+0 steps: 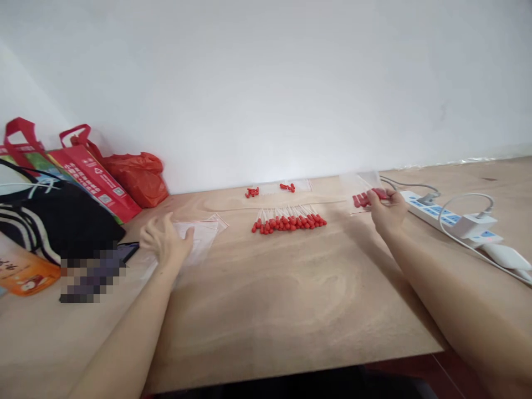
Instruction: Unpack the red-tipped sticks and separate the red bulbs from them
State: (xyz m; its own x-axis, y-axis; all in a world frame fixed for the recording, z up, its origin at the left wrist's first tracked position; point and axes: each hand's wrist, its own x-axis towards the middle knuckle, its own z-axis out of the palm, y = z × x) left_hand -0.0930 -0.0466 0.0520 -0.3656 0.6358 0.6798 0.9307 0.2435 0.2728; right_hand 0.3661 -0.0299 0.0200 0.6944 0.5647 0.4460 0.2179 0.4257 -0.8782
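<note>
My left hand (166,241) is over a pile of clear flat plastic bags (203,235) on the left of the table, its fingers spread and curved with nothing visible in them. Whether it touches the bags I cannot tell. At the right, my right hand (387,209) pinches the edge of a clear plastic bag (355,183) with several red pieces inside. Between the hands lies a row of thin white sticks with red tips (288,220), red ends toward me. Behind the row are small red pieces (251,192) and another clear bag (270,188) with red pieces on it or in it.
A white power strip (432,210) with plugs and cables stands beside my right hand. Shopping bags (95,177), a red plastic bag (137,174) and a black bag with white stripes (62,216) crowd the left side. A white wall (266,88) closes off the back.
</note>
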